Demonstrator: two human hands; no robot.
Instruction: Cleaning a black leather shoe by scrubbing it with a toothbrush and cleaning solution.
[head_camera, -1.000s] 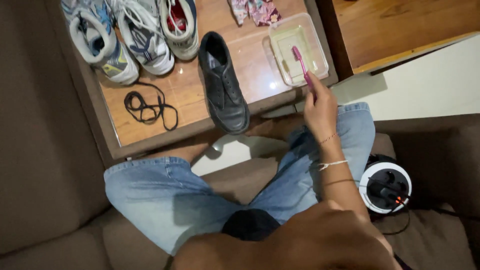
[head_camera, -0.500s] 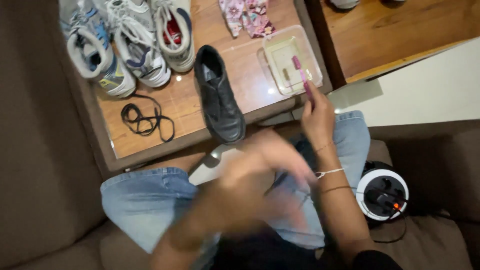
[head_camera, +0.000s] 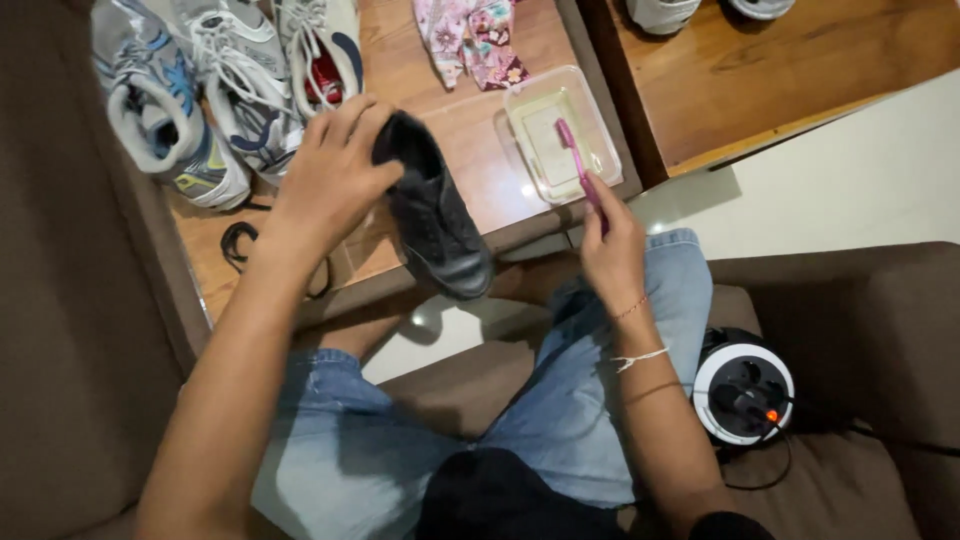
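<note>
Head view: left hand clamps the black shoe's heel collar on the table. Right hand pinches a pink toothbrush, bristles over the clear plastic tub. Better brushing: firm heel grip, toe braced down.

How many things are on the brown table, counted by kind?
Shoes: 4, one black under the left hand, three grey-white
Container: 1
Toothbrush, in the right hand: 1
Cloth: 1
Black lace: 1
Total: 8
</note>
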